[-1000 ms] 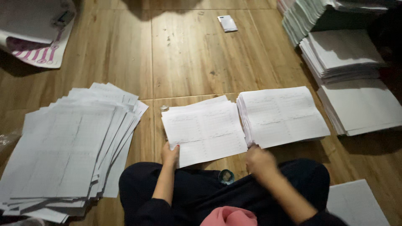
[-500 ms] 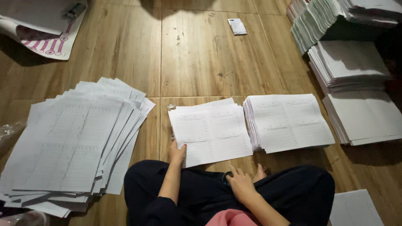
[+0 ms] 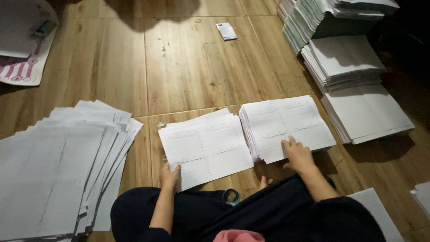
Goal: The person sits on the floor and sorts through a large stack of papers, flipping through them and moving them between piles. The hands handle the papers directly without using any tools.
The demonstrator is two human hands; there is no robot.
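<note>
- Printed sheets (image 3: 204, 145) lie on the wooden floor (image 3: 192, 67); left hand (image 3: 170, 175) pinches their near edge.
- Right hand (image 3: 298, 154) rests flat, fingers spread, on the neighbouring paper stack (image 3: 286, 121).

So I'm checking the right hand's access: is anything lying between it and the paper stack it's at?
Nothing visible. The right hand already rests its fingers on the near edge of the right stack of printed sheets, with no object over that stack. The left hand holds the middle stack.
</note>
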